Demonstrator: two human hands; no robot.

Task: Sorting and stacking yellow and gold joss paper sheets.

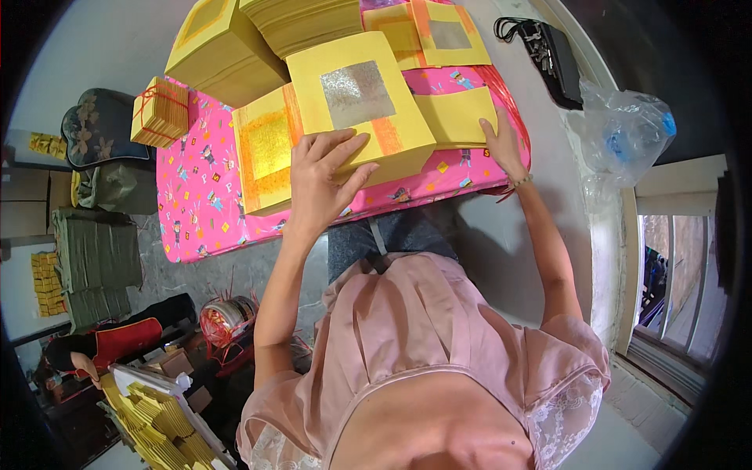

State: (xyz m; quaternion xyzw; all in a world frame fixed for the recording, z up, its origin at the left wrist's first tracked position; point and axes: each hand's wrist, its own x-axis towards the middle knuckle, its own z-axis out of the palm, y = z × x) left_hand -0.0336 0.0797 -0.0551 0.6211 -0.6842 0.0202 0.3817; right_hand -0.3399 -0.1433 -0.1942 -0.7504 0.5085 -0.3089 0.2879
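The silver-faced stack [358, 94] stood on the desk [210, 233], its long axis running away from the person. The left hand [317, 171], nearer it, lay across its near edge, grip loosely spread. Right of the stack lay a lower pile [454, 117]; beyond that, the right hand [505, 147] touched the pile, its grip's closure indeterminable.

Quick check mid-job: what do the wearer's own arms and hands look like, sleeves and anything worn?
The left hand and right hand are both ungloved, and the forearms are uncovered. The short, loose sleeves are dusty pink with pale floral lace. A thin bracelet circles the right wrist; its details are too small to tell.
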